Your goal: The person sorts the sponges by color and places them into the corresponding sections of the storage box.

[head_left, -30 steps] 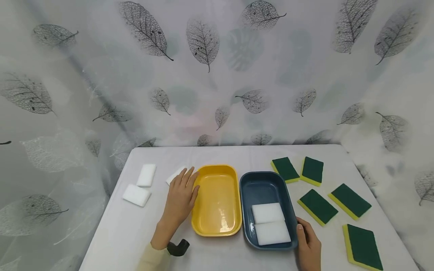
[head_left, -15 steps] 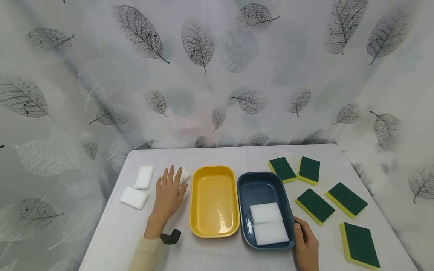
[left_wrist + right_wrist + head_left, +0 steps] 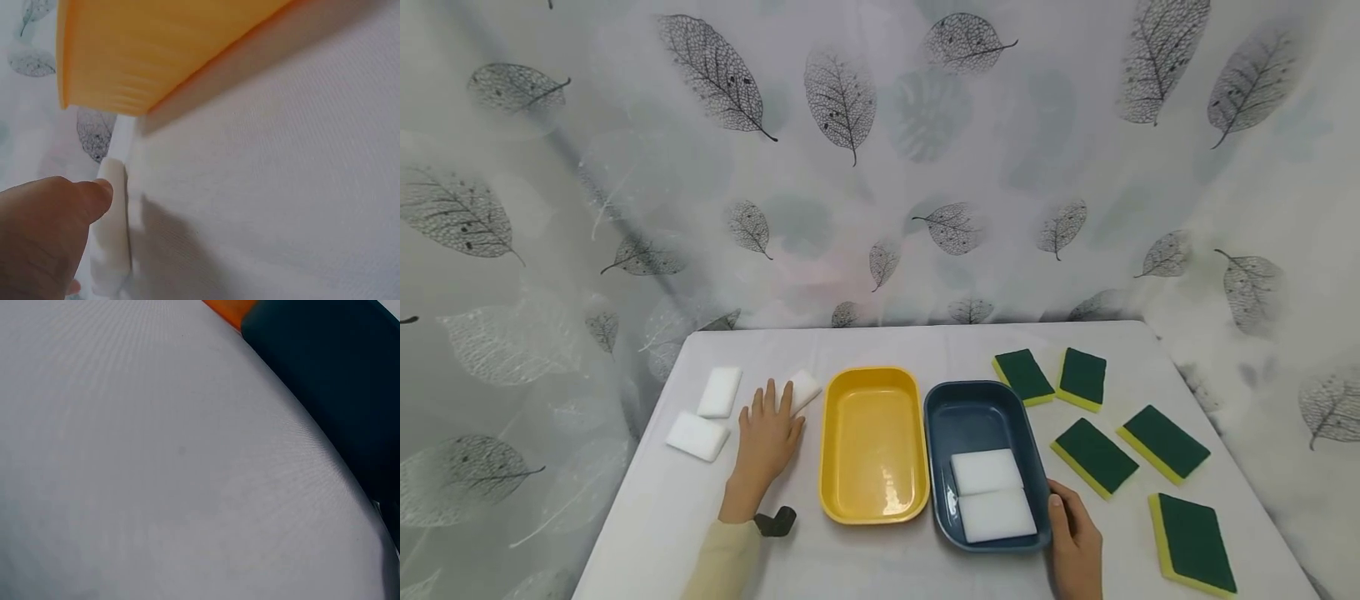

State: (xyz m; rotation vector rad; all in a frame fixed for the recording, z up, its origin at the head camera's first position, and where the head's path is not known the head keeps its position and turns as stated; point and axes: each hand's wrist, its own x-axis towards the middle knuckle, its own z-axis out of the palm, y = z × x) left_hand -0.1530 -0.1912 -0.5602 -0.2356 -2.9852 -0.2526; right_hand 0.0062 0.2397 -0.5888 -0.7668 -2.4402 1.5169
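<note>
My left hand [image 3: 767,437] lies at a small white sponge [image 3: 803,390] left of the yellow tray [image 3: 826,467], its fingers spread and fairly straight. In the left wrist view the thumb [image 3: 94,197] overlaps the edge of the sponge [image 3: 112,237]; the other fingers are mostly hidden. Two white sponges lie side by side in the dark blue tray [image 3: 942,500]: an upper sponge [image 3: 987,472] and a lower sponge [image 3: 997,515]. At that tray's lower right rim, my right hand [image 3: 1077,542] holds on with bent fingers. The right wrist view shows the blue tray [image 3: 331,381] but no hand.
Two more white sponges, an upright one [image 3: 719,392] and a slanted one [image 3: 697,436], lie at far left. Several green-and-yellow sponges [image 3: 1197,542] spread over the right side of the white table [image 3: 865,567]. A leaf-patterned curtain [image 3: 880,167] hangs behind.
My left hand has moved left from the yellow tray's rim, then slightly down beside the white sponge, uncovering more of it. My right hand stays at the blue tray.
</note>
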